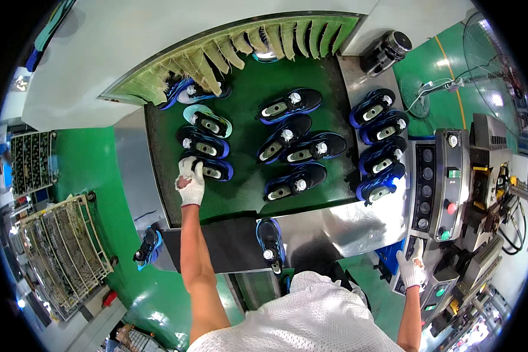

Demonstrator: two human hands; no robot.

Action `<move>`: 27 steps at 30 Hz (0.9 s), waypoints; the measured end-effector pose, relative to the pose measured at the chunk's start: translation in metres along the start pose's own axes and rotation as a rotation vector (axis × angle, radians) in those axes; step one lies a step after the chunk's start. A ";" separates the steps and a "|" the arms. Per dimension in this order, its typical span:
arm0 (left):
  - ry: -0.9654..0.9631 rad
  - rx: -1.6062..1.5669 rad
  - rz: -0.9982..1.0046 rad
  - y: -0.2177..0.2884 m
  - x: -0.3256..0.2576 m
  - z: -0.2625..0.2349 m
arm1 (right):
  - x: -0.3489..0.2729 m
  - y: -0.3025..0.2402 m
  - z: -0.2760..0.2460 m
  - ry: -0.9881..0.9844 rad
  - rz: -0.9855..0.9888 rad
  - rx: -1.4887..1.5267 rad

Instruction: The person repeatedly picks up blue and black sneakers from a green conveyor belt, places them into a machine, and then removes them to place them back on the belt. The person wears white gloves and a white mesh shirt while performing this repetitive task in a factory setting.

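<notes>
My left hand (pixel 190 183), in a worn white knit glove with a hole in it, grips the heel or toe end of a black and blue sports shoe (pixel 213 169) on the green conveyor belt (pixel 240 146). Just beyond that shoe lie another black and blue shoe (pixel 204 144) and a mint-coloured shoe (pixel 208 121). White wads sit in the shoes. Away to the right, my right hand (pixel 412 270), also gloved, hovers or rests beside a machine panel with its fingers apart. I see nothing in it, and cannot tell whether it touches the panel.
Several shoes (pixel 300 146) lie mid-belt; others line the right metal ledge (pixel 376 141). Single shoes rest on the near edge (pixel 270 240) and near left corner (pixel 149 246). Fabric strips (pixel 240 47) hang over the far opening. A control box (pixel 450 182), fan (pixel 496 64) and wire rack (pixel 67 246) stand around.
</notes>
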State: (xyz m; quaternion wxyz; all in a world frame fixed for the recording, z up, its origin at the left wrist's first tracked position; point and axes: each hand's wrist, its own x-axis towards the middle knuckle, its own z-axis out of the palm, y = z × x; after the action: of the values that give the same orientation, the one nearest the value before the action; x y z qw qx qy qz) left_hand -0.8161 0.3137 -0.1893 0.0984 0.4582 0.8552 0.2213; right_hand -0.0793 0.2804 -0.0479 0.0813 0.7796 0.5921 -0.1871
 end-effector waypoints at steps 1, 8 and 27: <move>-0.013 0.024 0.050 -0.012 0.002 0.000 | 0.004 0.003 0.010 0.007 -0.054 0.030; -0.082 -0.111 0.342 0.113 -0.055 -0.072 | -0.041 -0.169 -0.049 -0.235 -0.219 0.578; -0.790 -0.398 1.616 0.622 -0.340 -0.050 | -0.185 0.038 -0.110 0.194 -0.115 0.907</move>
State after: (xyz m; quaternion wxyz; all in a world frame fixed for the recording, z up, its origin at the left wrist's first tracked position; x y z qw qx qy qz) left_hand -0.1834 0.3183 0.1350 0.2759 0.9332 0.1256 0.1931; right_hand -0.0642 0.1422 0.1210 -0.3339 0.7162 0.4978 -0.3575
